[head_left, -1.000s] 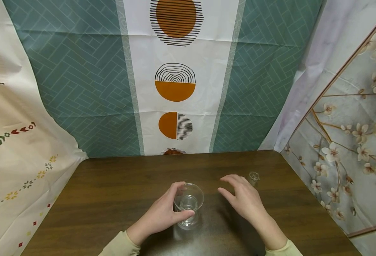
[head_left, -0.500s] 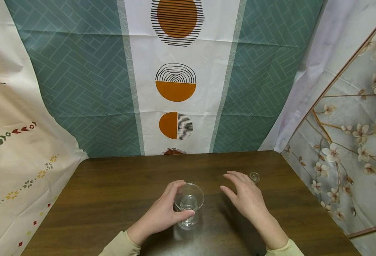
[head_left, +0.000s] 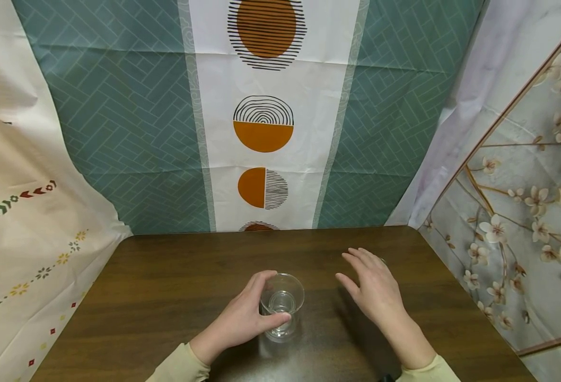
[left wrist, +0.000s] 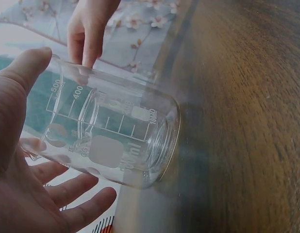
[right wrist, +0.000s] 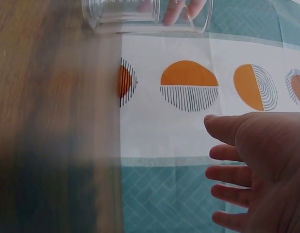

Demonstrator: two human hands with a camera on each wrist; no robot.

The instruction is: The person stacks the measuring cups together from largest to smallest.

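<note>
My left hand (head_left: 242,321) holds a clear glass beaker (head_left: 284,300) near its rim, thumb on the near side and fingers on the far side. The beaker stands upright on the table. In the left wrist view, white measuring marks show on its wall, and a smaller beaker (left wrist: 125,124) sits nested inside it. Off to the right, my right hand (head_left: 376,286) hovers over the table with fingers spread and nothing in it. Behind its knuckles, a sliver of a small clear glass vessel's rim (head_left: 383,260) shows; the rest is hidden.
The dark wooden table (head_left: 190,276) ends at the back against a green and white patterned curtain (head_left: 261,159). A floral cloth (head_left: 514,228) hangs on the right side, and a cream cloth (head_left: 37,223) on the left.
My right hand has moved to the right and away from me, over the small glass vessel, which it now mostly covers. The left hand and beaker have stayed put.
</note>
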